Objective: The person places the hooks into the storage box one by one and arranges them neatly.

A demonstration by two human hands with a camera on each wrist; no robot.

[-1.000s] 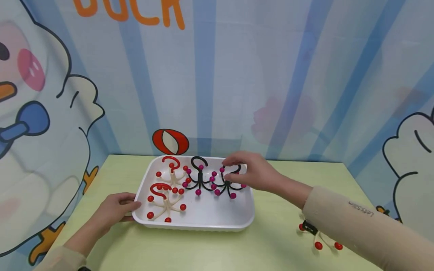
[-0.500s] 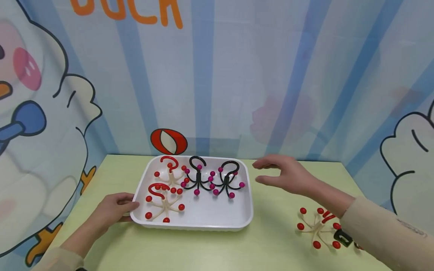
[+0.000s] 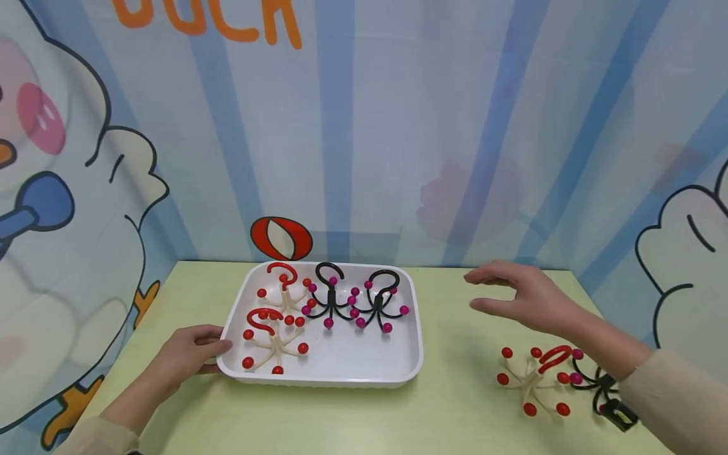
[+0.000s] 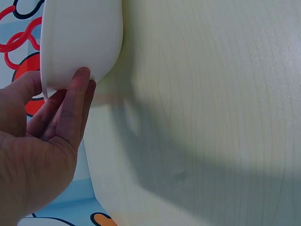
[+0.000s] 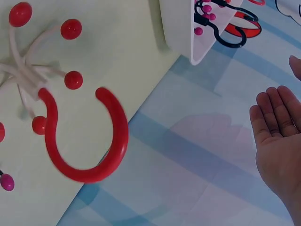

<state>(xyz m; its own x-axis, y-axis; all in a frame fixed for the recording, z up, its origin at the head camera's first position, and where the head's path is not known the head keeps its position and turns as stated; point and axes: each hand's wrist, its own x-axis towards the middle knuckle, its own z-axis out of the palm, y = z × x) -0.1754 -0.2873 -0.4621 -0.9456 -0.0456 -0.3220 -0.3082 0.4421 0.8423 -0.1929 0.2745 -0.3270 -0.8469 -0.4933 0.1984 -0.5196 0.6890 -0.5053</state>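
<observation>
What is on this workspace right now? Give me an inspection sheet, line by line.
Surface: pale green table.
Job's things: white tray holds two cream hooks with red balls and two black hooks with magenta balls; one cream hook and one black hook lie on the table, right.
Clutter: nothing seen.
Grips: left hand touches the tray's left edge, fingers straight; right hand hovers open, holding nothing.
Cables: nothing seen.
Surroundings: blue striped cartoon backdrop.
</observation>
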